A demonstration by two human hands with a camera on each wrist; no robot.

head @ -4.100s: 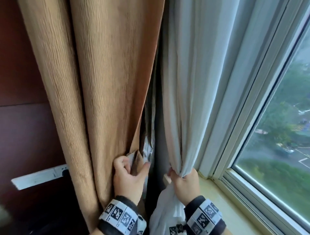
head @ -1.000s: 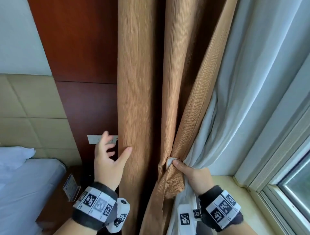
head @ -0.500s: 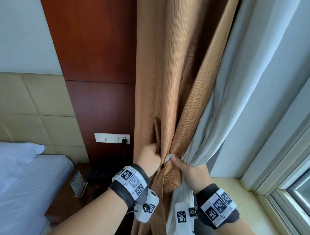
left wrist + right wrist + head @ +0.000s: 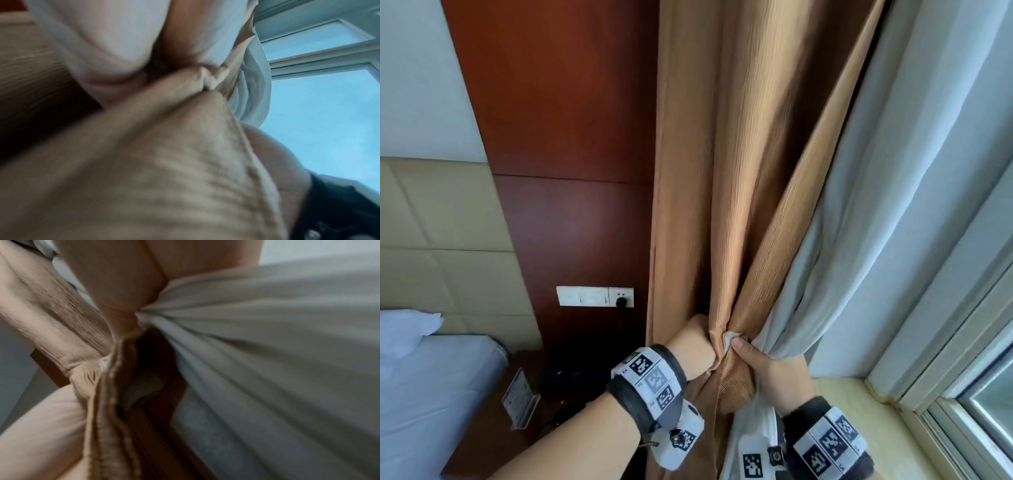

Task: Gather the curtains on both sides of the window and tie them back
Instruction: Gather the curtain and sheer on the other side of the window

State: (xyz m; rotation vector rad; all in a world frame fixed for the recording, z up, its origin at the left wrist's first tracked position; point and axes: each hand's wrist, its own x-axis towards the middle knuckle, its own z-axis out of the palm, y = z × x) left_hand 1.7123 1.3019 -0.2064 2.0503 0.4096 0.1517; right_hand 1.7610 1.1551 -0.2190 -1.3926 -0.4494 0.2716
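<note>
A tan ribbed curtain (image 4: 743, 164) hangs beside a pale grey sheer curtain (image 4: 893, 212) at the window's left side. Both are pulled into one bunch at waist height. My left hand (image 4: 697, 342) grips the tan folds from the left, its fingers buried in the cloth. My right hand (image 4: 763, 363) clasps the bunch from the right, thumb pressed on a bit of white lining, with the sheer gathered under it. In the left wrist view the tan curtain (image 4: 164, 162) fills the frame, blurred. In the right wrist view the sheer curtain (image 4: 267, 353) fans out from the fingers (image 4: 115, 288).
A dark red wood panel (image 4: 558, 137) with a white socket plate (image 4: 594, 296) is left of the curtains. Below stand a nightstand with a clear card holder (image 4: 518, 399) and a bed (image 4: 424, 394). The window frame (image 4: 945, 394) and beige sill (image 4: 856, 411) are at right.
My left hand went from open near the socket plate to gripping the tan curtain beside my right hand. The folds are drawn tighter together than half a second ago.
</note>
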